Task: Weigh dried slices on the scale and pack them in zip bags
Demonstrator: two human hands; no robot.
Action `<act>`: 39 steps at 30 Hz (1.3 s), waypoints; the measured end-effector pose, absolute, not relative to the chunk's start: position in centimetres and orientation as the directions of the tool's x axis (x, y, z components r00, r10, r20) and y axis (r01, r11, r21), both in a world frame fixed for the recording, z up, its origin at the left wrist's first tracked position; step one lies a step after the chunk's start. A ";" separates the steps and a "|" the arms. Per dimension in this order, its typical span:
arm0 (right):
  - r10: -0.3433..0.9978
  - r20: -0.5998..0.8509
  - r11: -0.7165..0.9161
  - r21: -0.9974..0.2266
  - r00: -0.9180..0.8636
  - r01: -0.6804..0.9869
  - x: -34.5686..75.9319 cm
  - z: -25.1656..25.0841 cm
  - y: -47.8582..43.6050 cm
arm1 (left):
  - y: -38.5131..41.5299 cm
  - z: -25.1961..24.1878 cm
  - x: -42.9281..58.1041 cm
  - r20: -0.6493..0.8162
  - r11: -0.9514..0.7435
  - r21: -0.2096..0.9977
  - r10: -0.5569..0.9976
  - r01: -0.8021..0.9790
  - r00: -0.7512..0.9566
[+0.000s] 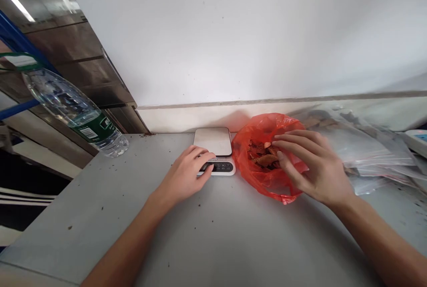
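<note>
A: On the grey desk [216,233], against the white wall [233,33], both forearms reach in from the near edge. How do the hands sit?

B: The left hand [187,176] lies palm down, fingers loosely curled, its fingertips resting on the button strip of the small scale [215,149]. It grips nothing. The right hand [310,167] is open, fingers spread over the mouth of the red bag [267,158].

A: And the contents?

B: Brown dried pieces [263,156] lie inside the bag, right under those fingertips; whether any piece is pinched cannot be told.

A: Room around?

B: The bag touches the scale's right side. Clear packets [360,145] crowd the right; a water bottle [76,113] stands well apart at the left edge. The near desk lies bare.
</note>
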State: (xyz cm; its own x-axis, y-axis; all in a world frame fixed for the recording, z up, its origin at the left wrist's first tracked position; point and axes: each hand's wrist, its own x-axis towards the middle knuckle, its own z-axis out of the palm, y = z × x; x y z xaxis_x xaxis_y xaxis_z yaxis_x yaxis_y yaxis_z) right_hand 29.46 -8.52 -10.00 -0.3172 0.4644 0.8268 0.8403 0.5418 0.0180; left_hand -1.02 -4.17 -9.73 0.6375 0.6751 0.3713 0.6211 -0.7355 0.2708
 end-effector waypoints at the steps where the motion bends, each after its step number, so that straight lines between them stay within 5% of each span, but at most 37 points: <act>1: 0.464 0.828 0.544 0.012 -0.313 0.839 29.4 -10.0 -8.5 | -4.2 -9.7 -1.0 0.365 -0.735 0.276 0.677 0.620 0.639; 25: 0.372 0.811 0.581 0.175 -0.451 0.795 30.0 -10.2 -7.9 | -4.0 -10.2 -1.2 0.354 -0.740 0.281 0.672 0.612 0.650; 34: 0.380 0.855 0.531 0.110 -0.352 0.840 30.4 -10.2 -7.8 | -4.2 -10.6 -0.6 0.380 -0.780 0.276 0.625 0.562 0.682; 39: 0.375 0.909 0.517 -0.042 -0.183 0.855 30.8 -9.5 -8.3 | -4.5 -10.6 -0.2 0.376 -0.802 0.287 0.598 0.524 0.708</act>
